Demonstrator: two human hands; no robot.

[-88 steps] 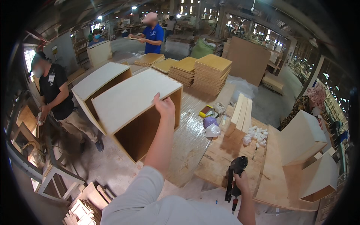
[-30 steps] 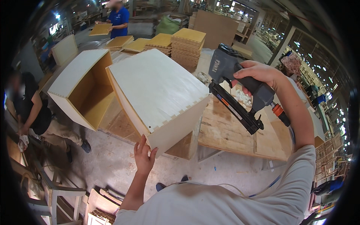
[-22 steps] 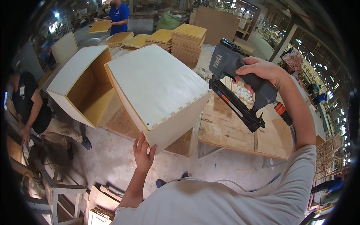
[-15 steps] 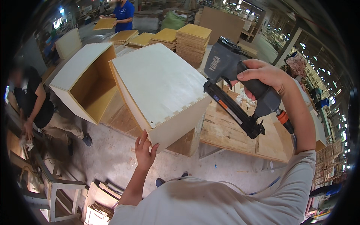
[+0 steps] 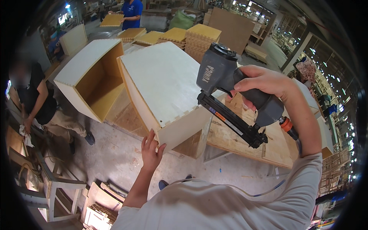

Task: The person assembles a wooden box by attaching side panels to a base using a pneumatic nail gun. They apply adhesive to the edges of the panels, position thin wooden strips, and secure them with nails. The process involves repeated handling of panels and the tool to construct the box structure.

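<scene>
A white wooden box (image 5: pixel 163 80) with finger-jointed edges stands on the wooden bench in front of me. My left hand (image 5: pixel 152 150) rests against its near lower corner, fingers spread and thumb apart, touching the panel without wrapping round it. Wrapped round the handle of a dark grey pneumatic nail gun (image 5: pixel 218 73) is my right hand (image 5: pixel 260 82). The gun hangs over the right side of the box, its long black magazine slanting down toward me. An orange air-hose fitting (image 5: pixel 286 124) sits at the handle's end.
A second open box (image 5: pixel 86 80), yellow inside, stands at left. Stacks of yellow panels (image 5: pixel 203 36) sit behind. The plywood tabletop (image 5: pixel 245 140) extends right. A dark-shirted person (image 5: pixel 38 96) works at left; another in blue (image 5: pixel 132 15) holds a panel. The air hose (image 5: pixel 253 194) trails below.
The nail gun in my right hand has moved left and slightly down, nearer me over the box. My view has shifted a little; my left hand stays at the box's corner.
</scene>
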